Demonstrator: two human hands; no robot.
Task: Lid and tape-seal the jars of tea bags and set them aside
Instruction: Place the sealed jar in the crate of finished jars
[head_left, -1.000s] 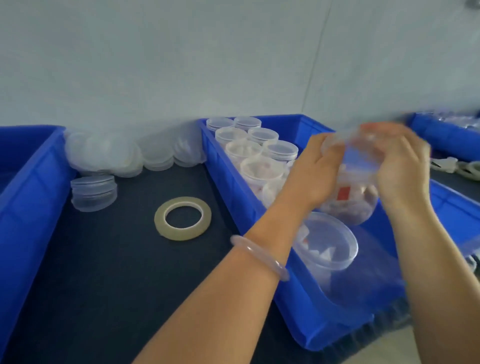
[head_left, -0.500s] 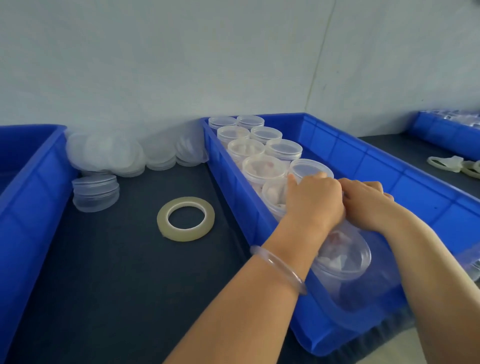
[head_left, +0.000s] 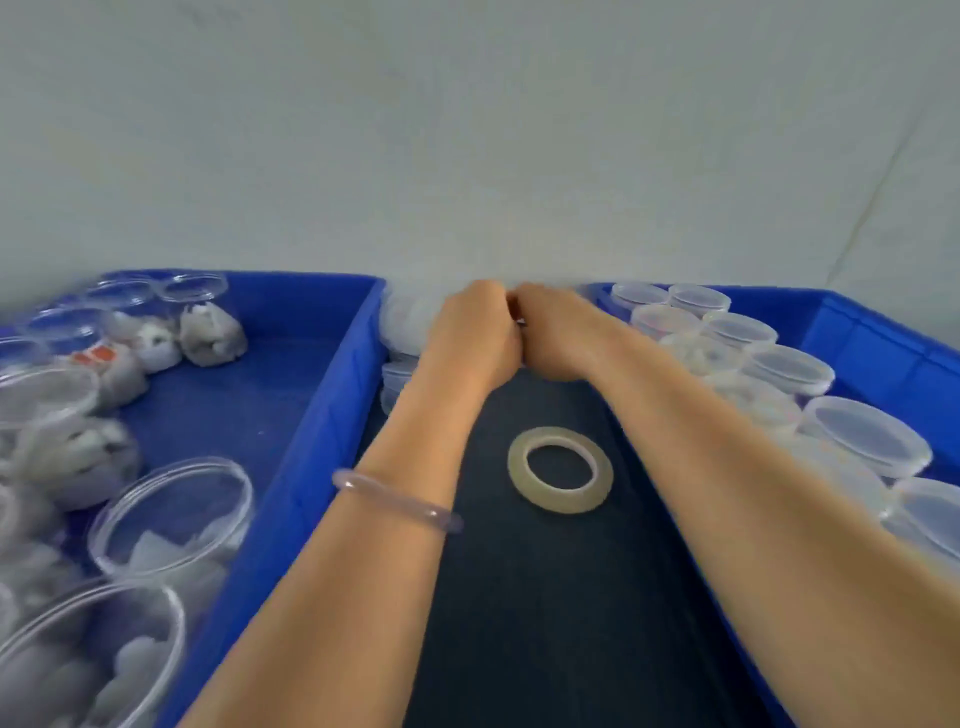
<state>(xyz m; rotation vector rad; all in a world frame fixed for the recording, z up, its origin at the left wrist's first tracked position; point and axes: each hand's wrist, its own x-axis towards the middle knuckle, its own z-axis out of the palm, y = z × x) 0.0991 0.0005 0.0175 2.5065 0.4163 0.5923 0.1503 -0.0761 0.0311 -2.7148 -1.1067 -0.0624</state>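
My left hand (head_left: 474, 332) and my right hand (head_left: 563, 335) meet at the back of the dark mat (head_left: 545, 597), knuckles touching and fingers curled away from me. They are at a pile of clear lids (head_left: 402, 322) by the wall. What the fingers hold is hidden. A roll of clear tape (head_left: 560, 470) lies flat on the mat between my forearms. Open jars of tea bags (head_left: 171, 514) fill the left blue bin (head_left: 332, 395). Lidded jars (head_left: 862, 434) stand in rows in the right blue bin (head_left: 857, 332).
A short stack of lids (head_left: 397, 379) sits against the left bin's outer wall, under my left wrist. A clear bracelet (head_left: 395, 499) is on my left forearm. A pale wall closes off the back. The mat forms a narrow lane between the two bins.
Both hands left the jar in the right bin and moved left and back to the lid pile. The view swung left, bringing the bin of open jars into sight.
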